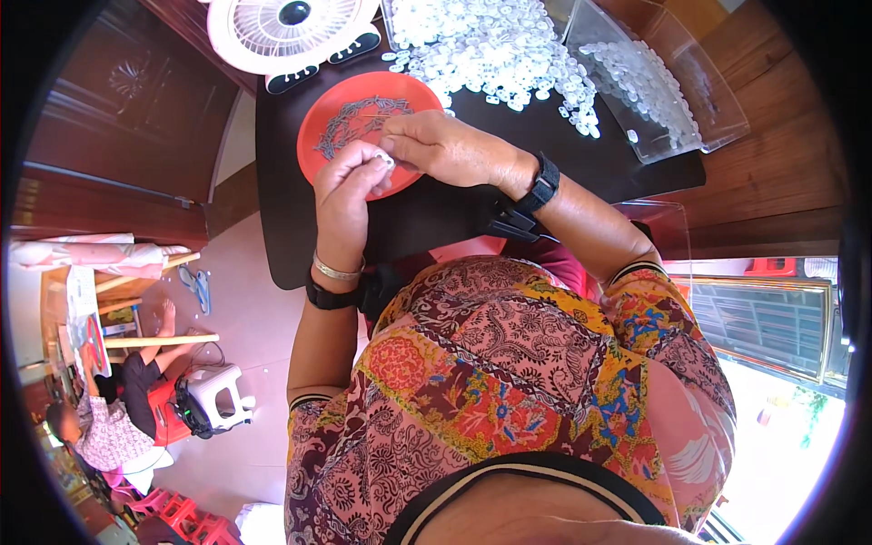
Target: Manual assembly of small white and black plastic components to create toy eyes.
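My left hand [347, 182] is closed, pinching a small white plastic piece [385, 160] between thumb and fingertips. My right hand [445, 150] meets it from the right, its thumb and fingers pressed together beside the piece. Whatever is in the right fingertips is too small and hidden to name. Both hands hover over the near right part of a round red dish [311, 136]. Loose thin grey metal pins or screws [341, 130] lie scattered in that dish.
A dark table [295, 218] carries a large heap of small white plastic pieces [490, 50]. To its right, a clear plastic bin [718, 118] holds more. A white fan [291, 36] stands at the far left. Another person [113, 427] sits away to the left, near a white stool [218, 400].
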`<state>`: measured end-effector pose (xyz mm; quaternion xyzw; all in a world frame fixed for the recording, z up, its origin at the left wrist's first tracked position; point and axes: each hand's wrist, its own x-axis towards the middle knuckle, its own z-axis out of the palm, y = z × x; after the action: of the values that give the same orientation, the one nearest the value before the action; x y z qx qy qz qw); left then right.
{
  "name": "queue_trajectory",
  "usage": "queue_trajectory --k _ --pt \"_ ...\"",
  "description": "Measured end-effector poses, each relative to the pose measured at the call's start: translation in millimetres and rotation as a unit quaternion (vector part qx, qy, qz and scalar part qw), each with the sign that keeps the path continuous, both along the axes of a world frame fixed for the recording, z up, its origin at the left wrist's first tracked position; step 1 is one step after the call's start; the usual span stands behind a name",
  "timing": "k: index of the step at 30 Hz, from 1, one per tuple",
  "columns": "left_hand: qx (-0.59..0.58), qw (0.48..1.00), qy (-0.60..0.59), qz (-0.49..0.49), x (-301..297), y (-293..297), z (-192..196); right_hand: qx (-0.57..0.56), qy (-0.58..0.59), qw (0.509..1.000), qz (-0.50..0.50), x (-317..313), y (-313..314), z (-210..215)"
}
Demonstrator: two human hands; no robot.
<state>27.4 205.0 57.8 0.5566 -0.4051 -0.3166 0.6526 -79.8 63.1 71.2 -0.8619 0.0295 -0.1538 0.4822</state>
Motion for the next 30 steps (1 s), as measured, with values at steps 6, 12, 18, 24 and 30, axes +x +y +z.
queue_trajectory --k 6,12,18,24,30 --pt "-0.003 0.999 0.034 -0.008 9 3 -1 -0.034 0.031 0.998 -0.032 1 6 6" --pt "-0.007 0.997 0.076 -0.025 15 2 1 0.016 0.034 0.999 -0.014 2 7 12" --pt "-0.033 0.982 0.179 -0.051 19 -2 2 -0.005 -0.018 0.999 -0.028 7 3 7" --pt "-0.037 0.979 0.198 -0.024 21 -2 7 0.018 -0.034 0.996 -0.085 3 -6 12" --pt "-0.021 0.989 0.143 0.017 19 -2 9 -0.131 -0.059 0.986 -0.082 -9 -8 10"
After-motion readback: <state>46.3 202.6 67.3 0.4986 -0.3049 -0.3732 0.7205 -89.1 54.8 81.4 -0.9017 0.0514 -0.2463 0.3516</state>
